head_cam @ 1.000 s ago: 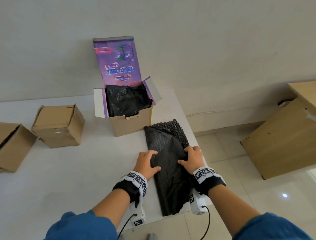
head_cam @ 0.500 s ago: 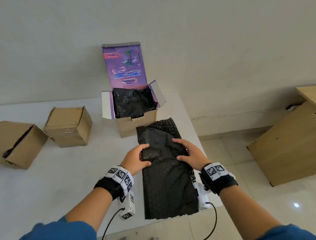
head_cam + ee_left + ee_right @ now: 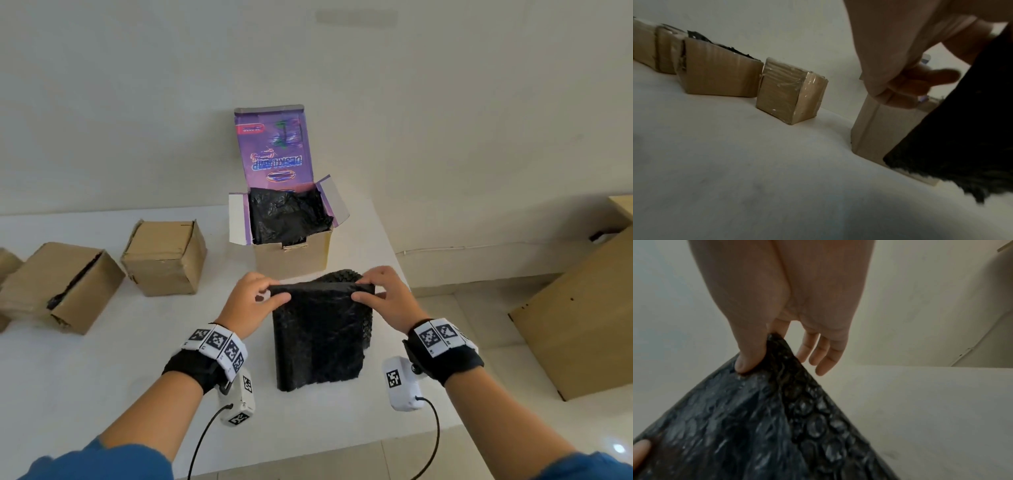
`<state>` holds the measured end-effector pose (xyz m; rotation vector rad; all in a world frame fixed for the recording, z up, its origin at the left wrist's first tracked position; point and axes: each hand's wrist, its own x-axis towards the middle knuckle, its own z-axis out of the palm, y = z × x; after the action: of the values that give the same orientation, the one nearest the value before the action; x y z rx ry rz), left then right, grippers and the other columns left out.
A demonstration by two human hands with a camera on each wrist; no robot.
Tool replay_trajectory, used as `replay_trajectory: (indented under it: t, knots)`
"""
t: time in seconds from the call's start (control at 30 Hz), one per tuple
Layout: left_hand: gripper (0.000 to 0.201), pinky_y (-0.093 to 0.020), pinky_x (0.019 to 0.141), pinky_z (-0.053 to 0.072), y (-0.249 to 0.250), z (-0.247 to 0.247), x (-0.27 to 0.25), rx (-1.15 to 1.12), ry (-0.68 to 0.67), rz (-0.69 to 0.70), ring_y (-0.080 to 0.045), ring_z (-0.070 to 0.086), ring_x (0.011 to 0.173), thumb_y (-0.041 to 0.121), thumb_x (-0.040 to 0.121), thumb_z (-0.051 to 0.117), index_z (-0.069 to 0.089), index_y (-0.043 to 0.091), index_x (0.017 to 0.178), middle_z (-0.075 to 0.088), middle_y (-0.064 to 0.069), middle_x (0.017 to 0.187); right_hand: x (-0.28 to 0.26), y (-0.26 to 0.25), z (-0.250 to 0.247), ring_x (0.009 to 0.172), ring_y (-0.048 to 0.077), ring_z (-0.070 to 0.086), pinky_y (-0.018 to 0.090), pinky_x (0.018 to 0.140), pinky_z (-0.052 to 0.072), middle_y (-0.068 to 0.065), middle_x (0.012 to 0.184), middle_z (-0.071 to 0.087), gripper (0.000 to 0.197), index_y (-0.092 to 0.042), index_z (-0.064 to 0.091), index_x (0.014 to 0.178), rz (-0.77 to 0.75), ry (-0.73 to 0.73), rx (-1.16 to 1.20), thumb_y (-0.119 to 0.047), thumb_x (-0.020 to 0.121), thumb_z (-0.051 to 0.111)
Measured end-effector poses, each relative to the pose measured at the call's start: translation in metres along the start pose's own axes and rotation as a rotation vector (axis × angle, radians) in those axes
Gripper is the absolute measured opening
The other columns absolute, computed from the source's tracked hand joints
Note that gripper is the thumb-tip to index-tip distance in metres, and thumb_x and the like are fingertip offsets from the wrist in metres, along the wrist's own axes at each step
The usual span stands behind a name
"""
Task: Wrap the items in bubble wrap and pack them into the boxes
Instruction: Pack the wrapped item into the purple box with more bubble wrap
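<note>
Pinching the top edge of a black bubble wrap sheet, both hands are seen raised over the white surface. The left hand has its grip pressed together on the sheet's upper left corner, thumb in front. The right hand has its grip pinched on the upper right corner, thumb flat on the bubbled face, the other fingers extended behind. The sheet is held upright, its lower edge near or on the surface; contact cannot be told. Just behind it an open purple-lidded box is seen, holding crumpled black wrap. Two closed cardboard boxes are set to the left, well apart from the sheet.
</note>
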<state>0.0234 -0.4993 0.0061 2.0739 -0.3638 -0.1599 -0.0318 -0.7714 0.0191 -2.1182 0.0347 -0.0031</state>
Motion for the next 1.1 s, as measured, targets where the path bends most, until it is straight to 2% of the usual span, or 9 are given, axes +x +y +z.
replay_trajectory:
  t: [0.1,0.2,0.3,0.47,0.57,0.67,0.77,0.9,1.1]
  knots:
    - [0.038,-0.034,0.102,0.041,0.013,-0.013,0.006,-0.174,-0.002,-0.078,-0.013,0.051,0.113,0.037,0.082,0.069,0.057,0.021,0.113,0.054,0.000,0.120,0.016,-0.023,-0.003,0.103,0.007,0.054,0.013,0.083,0.046,-0.001,0.121,0.053,0.011,-0.020,0.063,0.098,-0.012,0.039,0.115,-0.018,0.087,0.066]
    - [0.068,-0.034,0.102,0.043,0.028,-0.024,0.014,-0.300,-0.062,-0.122,-0.013,0.054,0.116,0.038,0.068,0.080,0.046,0.025,0.125,0.057,0.005,0.125,0.038,-0.052,-0.003,0.083,0.012,0.057,0.025,0.077,0.047,0.005,0.095,0.062,0.015,-0.006,0.061,0.099,-0.014,0.086,0.239,-0.019,0.090,0.062]
    - [0.057,-0.034,0.100,0.044,0.043,-0.036,0.030,-0.250,0.031,-0.069,-0.014,0.057,0.112,0.018,0.078,0.075,0.042,0.020,0.124,0.058,0.002,0.120,0.061,-0.079,0.000,0.083,0.017,0.060,0.035,0.081,0.050,0.006,0.090,0.065,0.020,-0.008,0.055,0.103,-0.013,0.195,0.323,-0.022,0.090,0.062]
    - [0.056,-0.029,0.089,0.048,0.049,-0.063,0.070,-0.306,0.296,-0.060,-0.012,0.062,0.093,0.016,0.080,0.073,0.038,0.021,0.124,0.065,-0.003,0.107,0.089,-0.096,0.007,0.099,0.008,0.064,0.026,0.089,0.049,-0.002,0.111,0.061,0.087,-0.025,0.013,0.138,0.034,-0.001,0.409,-0.013,0.078,0.075]
    - [0.059,-0.032,0.087,0.051,0.048,-0.079,0.094,-0.297,0.382,-0.041,-0.012,0.063,0.085,0.018,0.080,0.073,0.030,0.022,0.120,0.061,-0.005,0.106,0.113,-0.096,0.017,0.096,0.018,0.066,0.036,0.092,0.051,0.011,0.111,0.063,0.090,-0.021,0.010,0.136,0.022,0.029,0.353,-0.001,0.077,0.075]
    - [0.069,-0.026,0.082,0.050,0.040,-0.091,0.115,-0.235,0.253,0.012,-0.015,0.060,0.099,0.018,0.075,0.077,0.025,0.029,0.118,0.045,-0.003,0.124,0.145,-0.103,0.022,0.090,0.027,0.068,0.046,0.089,0.053,0.016,0.100,0.067,0.073,-0.020,0.017,0.124,0.022,0.185,0.331,-0.003,0.080,0.072]
    - [0.095,-0.034,0.106,0.039,0.028,-0.099,0.132,0.026,0.148,0.086,-0.024,0.040,0.127,0.019,0.063,0.086,0.025,0.031,0.136,0.022,-0.007,0.142,0.180,-0.107,0.026,0.088,0.031,0.066,0.047,0.086,0.053,0.020,0.099,0.065,0.062,-0.023,0.021,0.114,0.011,0.278,0.189,-0.011,0.081,0.072]
    - [0.092,-0.026,0.114,0.016,0.023,-0.098,0.151,0.281,0.022,0.042,-0.025,0.009,0.145,0.021,0.068,0.084,0.031,0.023,0.144,-0.013,-0.011,0.154,0.213,-0.103,0.037,0.085,0.029,0.062,0.026,0.067,0.047,0.011,0.092,0.059,0.055,-0.013,0.026,0.116,0.025,0.260,-0.030,-0.012,0.083,0.070]
    - [0.075,-0.038,0.115,0.020,0.004,-0.083,0.177,0.696,-0.114,0.110,-0.030,0.010,0.142,0.042,0.080,0.070,0.038,0.018,0.142,-0.009,-0.009,0.157,0.221,-0.086,0.052,0.130,0.038,0.032,0.045,0.104,0.037,0.018,0.146,0.025,0.056,-0.013,0.049,0.125,-0.112,0.227,-0.724,-0.037,0.079,0.070]
